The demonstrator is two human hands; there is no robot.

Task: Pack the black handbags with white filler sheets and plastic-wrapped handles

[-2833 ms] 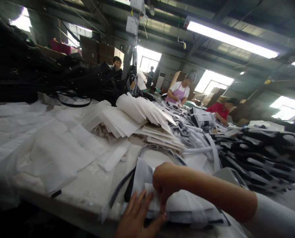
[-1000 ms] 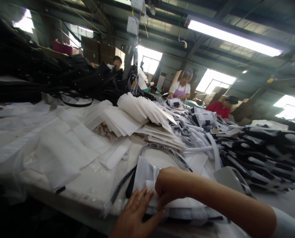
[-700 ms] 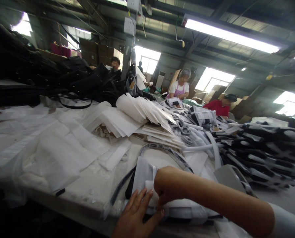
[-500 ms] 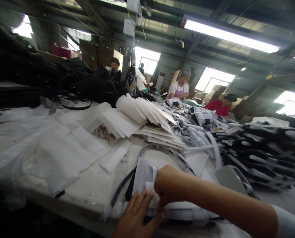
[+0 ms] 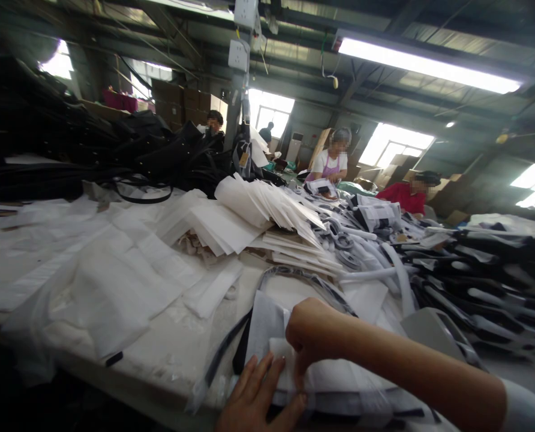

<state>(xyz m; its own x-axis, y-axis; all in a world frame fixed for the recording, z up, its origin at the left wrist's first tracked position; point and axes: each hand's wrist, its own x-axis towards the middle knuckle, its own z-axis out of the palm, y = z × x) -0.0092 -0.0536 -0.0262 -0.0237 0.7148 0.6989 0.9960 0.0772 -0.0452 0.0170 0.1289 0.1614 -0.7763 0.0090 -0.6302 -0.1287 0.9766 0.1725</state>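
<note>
In front of me on the table lies a black bag [image 5: 241, 354], largely covered by white wrapping sheet [image 5: 264, 321]. Its strap [image 5: 225, 348], sleeved in clear plastic, loops out behind and to the left. My left hand [image 5: 261, 399] rests flat with fingers spread on the wrapping at the near left side. Just right of it, my right hand [image 5: 310, 336] is curled, knuckles up, with its fingertips pointing down at a folded white strip [image 5: 280, 351]. What those fingertips pinch, if anything, is hidden.
Loose white sheets [image 5: 128, 276] spread over the left, beside a stack of white paper [image 5: 267, 210]. Black bags [image 5: 150, 150] are heaped at the back left, wrapped ones [image 5: 487, 288] at right. A grey box-like object [image 5: 433, 336] stands near my right forearm. Several people work farther back.
My right hand's fingers have straightened downward a little against the white wrapping, and more wrapping shows beneath the forearm. My left hand stays flat. The whole view has shifted slightly.
</note>
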